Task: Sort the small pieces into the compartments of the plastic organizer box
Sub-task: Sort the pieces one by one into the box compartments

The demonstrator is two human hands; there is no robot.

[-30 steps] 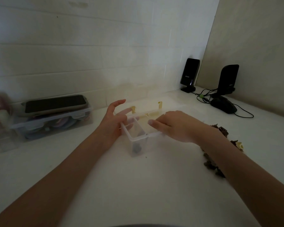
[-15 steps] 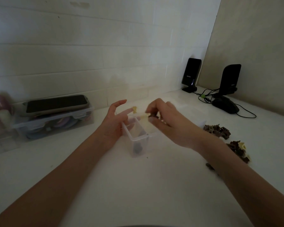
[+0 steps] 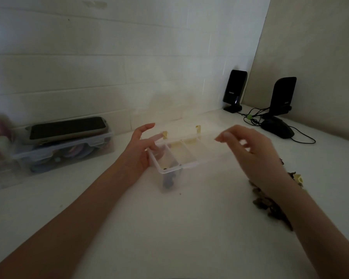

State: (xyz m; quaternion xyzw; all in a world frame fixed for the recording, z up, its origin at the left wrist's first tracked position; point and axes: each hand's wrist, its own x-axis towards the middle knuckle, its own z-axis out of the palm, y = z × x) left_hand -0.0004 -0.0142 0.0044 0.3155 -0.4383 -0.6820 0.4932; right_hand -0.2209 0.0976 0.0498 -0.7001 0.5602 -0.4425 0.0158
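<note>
A clear plastic organizer box (image 3: 191, 163) with yellow latches lies open on the white counter at the middle. Its left compartment holds a few dark small pieces (image 3: 169, 179). My left hand (image 3: 141, 148) rests against the box's left end with fingers spread and mostly straight. My right hand (image 3: 252, 152) hovers above the box's right end, fingers loosely bent, with nothing visible in it. A pile of dark brown small pieces (image 3: 270, 204), with one pale yellow piece (image 3: 298, 178) among them, lies on the counter to the right, partly hidden by my right forearm.
At the left, a dark phone (image 3: 68, 128) lies on a clear lidded box (image 3: 65, 152) of tape rolls. Two black speakers (image 3: 235, 90) (image 3: 282, 95), a black mouse (image 3: 278, 127) and cables sit in the back right corner. A tiled wall runs behind.
My right hand held a dark piece over the box's left part half a second ago; it has since moved right and hangs empty. My left hand has stayed at the box's left end.
</note>
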